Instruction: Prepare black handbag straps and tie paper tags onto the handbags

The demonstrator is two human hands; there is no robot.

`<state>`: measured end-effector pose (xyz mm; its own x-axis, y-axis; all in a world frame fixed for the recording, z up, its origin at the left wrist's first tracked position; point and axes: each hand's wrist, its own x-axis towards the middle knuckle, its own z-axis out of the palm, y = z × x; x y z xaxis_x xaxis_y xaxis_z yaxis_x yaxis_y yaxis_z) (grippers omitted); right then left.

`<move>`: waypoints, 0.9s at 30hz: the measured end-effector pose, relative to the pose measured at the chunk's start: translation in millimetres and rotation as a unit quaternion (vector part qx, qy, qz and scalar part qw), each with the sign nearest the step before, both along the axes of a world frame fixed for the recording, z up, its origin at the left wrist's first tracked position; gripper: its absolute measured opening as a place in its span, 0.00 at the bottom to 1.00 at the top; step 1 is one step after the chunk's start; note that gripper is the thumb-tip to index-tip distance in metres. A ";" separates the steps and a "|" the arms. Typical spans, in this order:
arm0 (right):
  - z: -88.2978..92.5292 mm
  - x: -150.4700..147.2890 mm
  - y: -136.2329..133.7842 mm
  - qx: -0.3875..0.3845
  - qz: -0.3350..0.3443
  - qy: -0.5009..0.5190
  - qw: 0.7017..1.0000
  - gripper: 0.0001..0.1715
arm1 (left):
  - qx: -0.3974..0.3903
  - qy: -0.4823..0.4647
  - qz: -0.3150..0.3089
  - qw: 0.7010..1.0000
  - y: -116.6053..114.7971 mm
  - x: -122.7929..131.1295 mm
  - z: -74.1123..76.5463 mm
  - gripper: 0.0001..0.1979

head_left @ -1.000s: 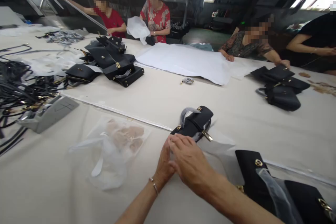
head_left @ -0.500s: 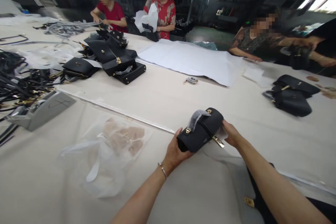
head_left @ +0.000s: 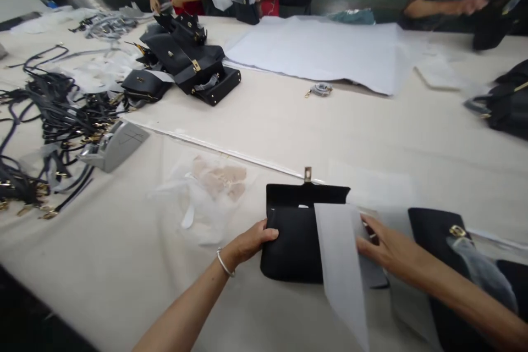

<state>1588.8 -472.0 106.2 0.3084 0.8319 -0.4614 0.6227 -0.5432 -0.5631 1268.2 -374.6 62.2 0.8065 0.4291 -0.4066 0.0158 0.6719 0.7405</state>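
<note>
Paper (head_left: 339,253) is lying in a strip across the bag (head_left: 292,242), which is resting flat on the worktop (head_left: 289,121) with its flap open. The left hand (head_left: 251,242) is gripping the bag's left edge, thumb on top. The right hand (head_left: 385,247) is lying spread against the paper's edge, not clenched. Doing this well probably means pinning the bag flat while smoothing the paper square, without creases. Counting: one bag is sitting under the hands, a second bag (head_left: 437,231) is lying just beside the right hand, and a pile (head_left: 185,63) of at least four is sitting well apart.
</note>
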 end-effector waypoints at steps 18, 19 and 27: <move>-8.5 -141.8 -90.4 0.302 0.337 -0.169 0.876 0.21 | 0.717 0.037 -0.029 0.696 -125.5 13.3 112.2 0.12; -13.1 -139.0 -89.8 0.303 0.333 -0.162 0.878 0.21 | 0.716 0.063 -0.045 0.694 -127.5 20.2 104.8 0.13; -21.7 -124.9 -93.9 0.281 0.250 -0.231 0.897 0.23 | 0.694 0.223 -0.019 0.684 -124.2 17.2 29.5 0.20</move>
